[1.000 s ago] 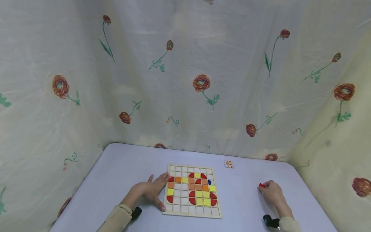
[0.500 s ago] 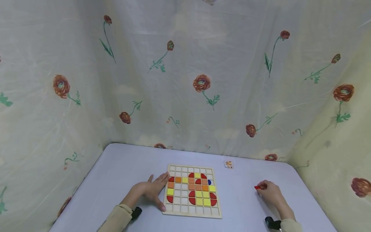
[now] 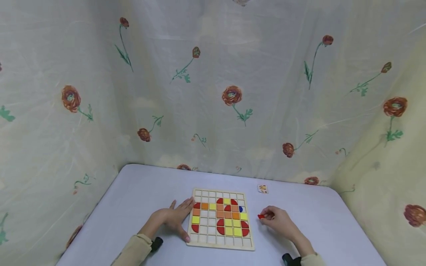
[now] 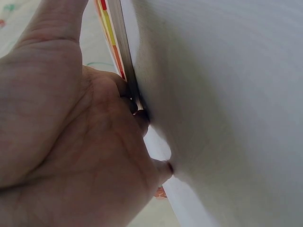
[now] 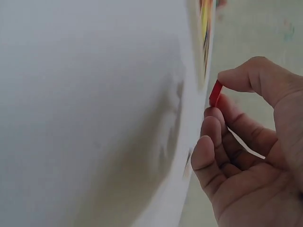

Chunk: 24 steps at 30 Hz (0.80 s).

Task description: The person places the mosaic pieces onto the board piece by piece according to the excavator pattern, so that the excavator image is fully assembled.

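Observation:
A square wooden grid board [image 3: 216, 244] lies on the table, part of its cells filled with red, yellow, orange and salmon tiles and one blue piece [image 3: 240, 209]. My left hand [image 3: 176, 218] rests at the board's left edge, fingers spread and straight, thumb at the lower left corner; in the left wrist view its fingertips touch the board's side. My right hand [image 3: 277, 221] pinches a small red tile [image 5: 215, 93] between thumb and fingertips. That hand is raised over the table just right of the board, casting a shadow below.
A small printed picture card [image 3: 262, 188] lies behind the board to the right. The white table [image 3: 149, 184] backs onto a flowered curtain [image 3: 199, 111], which hangs on the left and right too. A dark device [image 3: 290, 259] is strapped at the right wrist.
My right hand has carried the red tile leftward, from the right part of the table to just beside the board. The left hand and the board stay in place.

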Tool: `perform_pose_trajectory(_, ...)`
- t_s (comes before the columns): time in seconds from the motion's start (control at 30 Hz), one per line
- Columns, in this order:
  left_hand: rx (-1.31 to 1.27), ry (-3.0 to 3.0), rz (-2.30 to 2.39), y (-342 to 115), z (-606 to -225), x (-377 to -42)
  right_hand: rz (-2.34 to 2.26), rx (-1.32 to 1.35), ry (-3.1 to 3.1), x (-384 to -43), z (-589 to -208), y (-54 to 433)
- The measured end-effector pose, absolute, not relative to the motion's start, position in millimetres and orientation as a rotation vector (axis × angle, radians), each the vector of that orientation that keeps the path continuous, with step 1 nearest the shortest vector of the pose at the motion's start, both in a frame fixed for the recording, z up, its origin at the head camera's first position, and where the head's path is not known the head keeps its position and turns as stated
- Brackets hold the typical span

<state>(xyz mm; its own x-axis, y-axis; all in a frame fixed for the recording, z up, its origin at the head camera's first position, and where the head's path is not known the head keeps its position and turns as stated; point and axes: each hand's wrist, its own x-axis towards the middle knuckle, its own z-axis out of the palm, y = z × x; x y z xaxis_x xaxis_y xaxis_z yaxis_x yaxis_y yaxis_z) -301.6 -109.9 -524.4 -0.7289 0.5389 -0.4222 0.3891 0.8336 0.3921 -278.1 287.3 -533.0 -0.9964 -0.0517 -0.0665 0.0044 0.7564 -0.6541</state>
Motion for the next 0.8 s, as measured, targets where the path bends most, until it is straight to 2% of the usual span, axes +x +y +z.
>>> perform_pose_trajectory(0.2,0.675,2.479,0.346,-109,-521,-300,-1.042,-0.489,2.724,-272,-523,216)
perform_pose_trajectory(0.33,0.677,2.488,0.331,-109,-522,-301,-0.965,-0.7,2.665,-271,-519,174)
perform_pose_trajectory(0.57,0.684,2.506,0.325,-108,-524,-300,-0.845,-0.794,2.595,-270,-520,126)
perform_pose_trajectory(0.8,0.678,2.509,0.306,-107,-522,-299,-0.75,-0.833,2.605,-272,-527,114)
